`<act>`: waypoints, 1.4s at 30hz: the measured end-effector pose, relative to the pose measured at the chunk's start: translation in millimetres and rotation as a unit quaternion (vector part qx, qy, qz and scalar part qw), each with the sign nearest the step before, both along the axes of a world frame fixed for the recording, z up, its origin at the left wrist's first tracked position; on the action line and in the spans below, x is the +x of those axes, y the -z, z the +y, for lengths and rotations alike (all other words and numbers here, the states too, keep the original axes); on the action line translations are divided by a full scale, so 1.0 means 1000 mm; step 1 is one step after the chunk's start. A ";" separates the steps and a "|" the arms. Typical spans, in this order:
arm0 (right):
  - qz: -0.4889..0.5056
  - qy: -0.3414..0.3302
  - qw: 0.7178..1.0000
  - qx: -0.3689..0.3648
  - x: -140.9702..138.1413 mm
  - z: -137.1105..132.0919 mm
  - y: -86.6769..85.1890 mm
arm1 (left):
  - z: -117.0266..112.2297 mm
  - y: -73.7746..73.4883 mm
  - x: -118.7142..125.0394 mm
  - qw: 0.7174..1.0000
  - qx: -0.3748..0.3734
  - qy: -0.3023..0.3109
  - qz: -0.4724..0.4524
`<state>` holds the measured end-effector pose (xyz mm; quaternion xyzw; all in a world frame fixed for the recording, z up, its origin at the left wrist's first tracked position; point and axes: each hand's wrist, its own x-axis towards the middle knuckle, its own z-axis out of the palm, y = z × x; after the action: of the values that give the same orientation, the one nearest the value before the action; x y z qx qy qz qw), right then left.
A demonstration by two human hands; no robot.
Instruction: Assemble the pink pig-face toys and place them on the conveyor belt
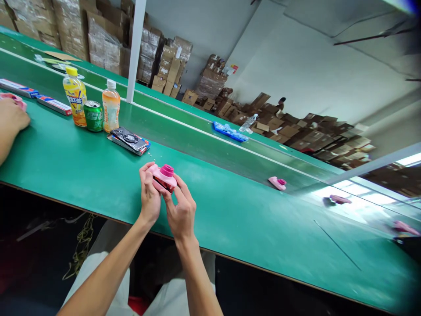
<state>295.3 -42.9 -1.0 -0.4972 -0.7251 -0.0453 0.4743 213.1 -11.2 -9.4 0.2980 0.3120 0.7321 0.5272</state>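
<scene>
A pink toy camera [163, 176] with a darker magenta lens ring is held above the green table, and a dark gap runs along its near side. My left hand [150, 197] grips its left end, fingers closed around the shell. On the other end, my right hand [181, 208] pinches it between thumb and fingers. A black phone [129, 138] with a ring on its back lies on a flat box, just beyond my left hand.
Left of centre stand a yellow-capped bottle [75, 96], a green can [94, 116] and a white-capped bottle [111, 107]. Another person's hand [15, 116] is at far left. A conveyor carries a pink toy camera [278, 183] and a blue tray [229, 131]. A thin rod [337, 245] lies right.
</scene>
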 end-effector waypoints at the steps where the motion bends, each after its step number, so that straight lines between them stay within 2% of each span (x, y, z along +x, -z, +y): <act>1: -0.001 -0.001 1.000 0.000 0.001 0.000 0.001 | 0.000 0.000 0.000 1.000 0.007 0.016 -0.010; 6: 0.021 -0.003 1.000 -0.006 0.006 -0.002 0.006 | 0.001 -0.006 -0.003 0.992 -0.022 0.063 -0.103; 11: 0.055 0.006 0.998 0.032 0.006 -0.007 0.024 | -0.003 -0.013 -0.003 0.977 -0.020 0.109 -0.183; 15: 0.177 0.004 0.981 0.078 0.002 -0.010 0.034 | -0.007 -0.014 -0.004 0.972 -0.013 0.130 -0.195; 17: 0.242 -0.013 0.969 0.055 0.001 -0.011 0.031 | -0.006 -0.013 -0.006 0.970 0.002 0.149 -0.190; 20: 0.268 -0.020 0.962 -0.055 0.001 -0.013 0.017 | -0.005 -0.007 -0.009 0.968 0.012 0.177 -0.178; 22: 0.291 -0.018 0.946 -0.139 0.000 -0.018 0.008 | -0.005 -0.001 -0.008 0.971 0.009 0.177 -0.159; 24: 0.318 -0.021 0.927 -0.196 0.000 -0.025 0.002 | -0.008 0.003 -0.007 0.980 0.016 0.179 -0.086; 27: 0.323 -0.027 0.920 -0.220 0.010 -0.036 -0.001 | -0.017 0.008 -0.019 0.975 0.037 0.212 0.049; 29: 0.296 -0.016 0.930 -0.216 0.031 -0.034 0.000 | -0.023 0.014 -0.044 0.962 0.057 0.209 0.164; 30: 0.271 -0.001 0.939 -0.213 0.047 -0.028 0.000 | -0.024 0.018 -0.063 0.945 0.075 0.174 0.267; 32: 0.194 0.056 0.958 -0.202 0.086 -0.004 0.000 | -0.023 0.030 -0.106 0.868 0.077 0.068 0.487; 34: 0.112 0.129 0.968 -0.183 0.129 0.035 -0.001 | -0.018 0.045 -0.147 0.797 0.079 -0.049 0.596; 36: 0.083 0.180 0.967 -0.163 0.167 0.082 0.000 | -0.010 0.057 -0.174 0.735 0.064 -0.156 0.657; 37: 0.078 0.201 0.964 -0.157 0.183 0.106 0.000 | -0.007 0.061 -0.181 0.708 0.056 -0.186 0.679; 39: 0.072 0.237 0.956 -0.156 0.206 0.152 0.004 | -0.003 0.066 -0.184 0.667 0.039 -0.204 0.715; 42: 0.057 0.278 0.943 -0.175 0.227 0.202 0.014 | -0.002 0.068 -0.177 0.642 0.030 -0.197 0.741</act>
<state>522.4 158.6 -15.1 -0.7558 -0.5264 -0.0198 0.3890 36.3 -12.8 -77.1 0.6882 0.6271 0.3619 -0.0458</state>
